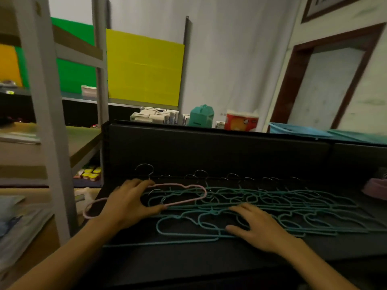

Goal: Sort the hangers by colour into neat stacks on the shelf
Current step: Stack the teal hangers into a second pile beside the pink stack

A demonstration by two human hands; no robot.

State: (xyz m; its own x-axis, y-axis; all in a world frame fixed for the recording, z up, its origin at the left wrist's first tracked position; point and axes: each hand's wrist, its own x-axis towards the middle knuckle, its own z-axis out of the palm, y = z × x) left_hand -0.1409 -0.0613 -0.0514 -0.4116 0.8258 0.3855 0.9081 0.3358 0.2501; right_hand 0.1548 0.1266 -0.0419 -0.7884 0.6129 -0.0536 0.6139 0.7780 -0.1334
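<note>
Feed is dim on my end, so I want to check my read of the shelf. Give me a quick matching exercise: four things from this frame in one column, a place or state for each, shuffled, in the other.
Things:
1. pink hanger
2. teal hangers
3. left hand
4. right hand

Places or states:
A. spread in an overlapping row along the black shelf
B. lies flat, fingers straight, on the teal wires
C. lies on top of the teal ones at the row's left end
D. grips the pink wire

Pairs: 1-C, 2-A, 3-D, 4-B
</note>
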